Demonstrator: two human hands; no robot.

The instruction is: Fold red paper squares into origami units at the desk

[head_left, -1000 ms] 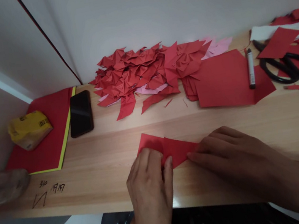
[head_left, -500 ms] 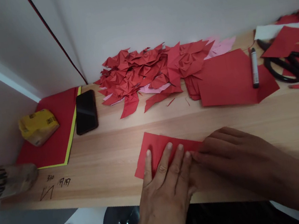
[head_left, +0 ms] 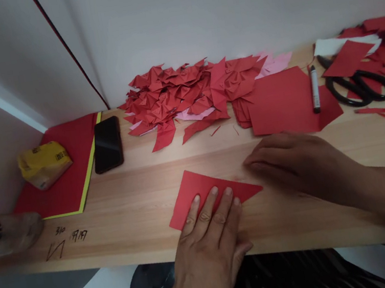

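Note:
A folded red paper triangle lies on the wooden table near its front edge. My left hand lies flat on the paper's lower part, fingers stretched out and slightly apart. My right hand hovers palm down just right of and above the paper, fingers extended, holding nothing. A red paper sheet lies beyond the right hand, with a marker pen on it.
A heap of folded red paper pieces lies against the back wall. Black scissors and red scraps sit at the far right. A black phone, a red-and-yellow sheet stack bearing a yellow packet, and a wrapped package are on the left.
My left hand flattened onto the red paper, which now lies as a flat triangle. My right hand lifted off it and moved back and to the right.

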